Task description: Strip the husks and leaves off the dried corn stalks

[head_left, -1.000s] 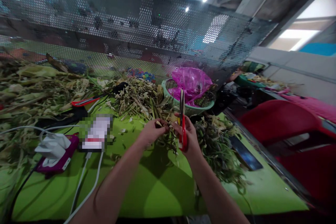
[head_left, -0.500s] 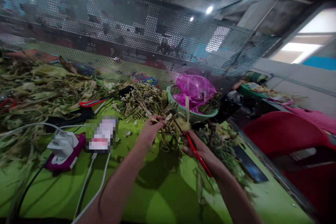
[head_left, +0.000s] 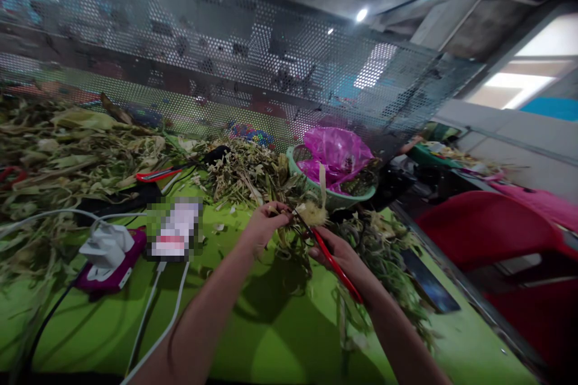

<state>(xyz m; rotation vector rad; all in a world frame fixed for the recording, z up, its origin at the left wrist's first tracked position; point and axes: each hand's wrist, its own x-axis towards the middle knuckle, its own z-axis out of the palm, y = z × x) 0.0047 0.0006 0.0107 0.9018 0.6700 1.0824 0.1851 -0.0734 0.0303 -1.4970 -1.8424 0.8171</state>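
In the head view my right hand (head_left: 343, 252) is wrapped around a pair of red-handled scissors (head_left: 335, 264), whose dark, slim blades point up and left. The blade tips are close to the fingers of my left hand (head_left: 265, 227). That hand is closed in a pinch on a piece of dried plant, mostly hidden by the fingers. Just beyond the blades is a pale, fuzzy dried flower head (head_left: 312, 213). Curled dry leaves (head_left: 291, 252) hang or lie below my fingers; which, I cannot tell.
A green basket (head_left: 292, 162) holds a purple plastic bag (head_left: 338, 147). Dried plant heaps (head_left: 244, 174) cover the table's (head_left: 271, 343) back and left. A phone (head_left: 176, 228) with cables, a purple power strip (head_left: 108, 264), a dark flat slab (head_left: 431, 283) and a red chair (head_left: 487, 228) surround me.
My left fingers have closed further over the pale plant piece, which showed before and is now mostly hidden. My right hand and the scissors have shifted slightly left.
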